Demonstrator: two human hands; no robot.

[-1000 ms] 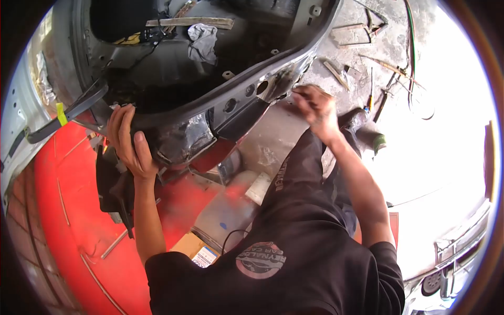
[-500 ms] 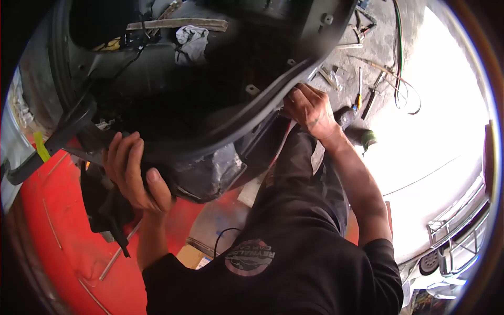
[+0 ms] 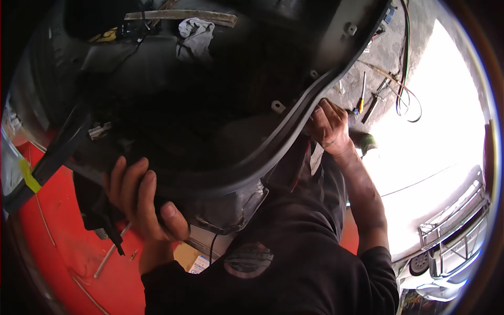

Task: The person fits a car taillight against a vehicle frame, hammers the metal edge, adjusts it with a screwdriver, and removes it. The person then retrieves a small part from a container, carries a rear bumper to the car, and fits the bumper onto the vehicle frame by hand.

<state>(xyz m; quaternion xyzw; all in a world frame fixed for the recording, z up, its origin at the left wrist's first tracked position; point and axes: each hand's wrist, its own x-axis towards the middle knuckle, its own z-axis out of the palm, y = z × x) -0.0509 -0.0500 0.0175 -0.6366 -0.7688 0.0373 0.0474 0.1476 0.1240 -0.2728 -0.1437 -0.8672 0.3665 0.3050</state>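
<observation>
A large dark car-body opening fills the upper view, edged by a black rubber seal (image 3: 252, 170). My left hand (image 3: 139, 202) is curled over its lower-left rim, with fingers on the inner side and the thumb apart from them. On the right stretch of the edge, my right hand (image 3: 333, 126) has its fingers closed at the seal; the fingertips are partly hidden behind it. Below the seal, a scuffed grey body corner (image 3: 226, 207) bulges toward my shirt. A black arm (image 3: 60, 142) with yellow-green tape (image 3: 29, 176) lies left of my left hand.
Inside the opening are a grey-white rag (image 3: 197, 37) and a long flat strip (image 3: 181, 17). A yellow-handled screwdriver (image 3: 361, 97), another long tool (image 3: 373, 105) and hoses (image 3: 407, 58) lie on the concrete floor. A red surface (image 3: 47, 226) spreads at lower left.
The rim and the body corner sit lower and farther right in view. Both hands have shifted down and right with the rim, still on it.
</observation>
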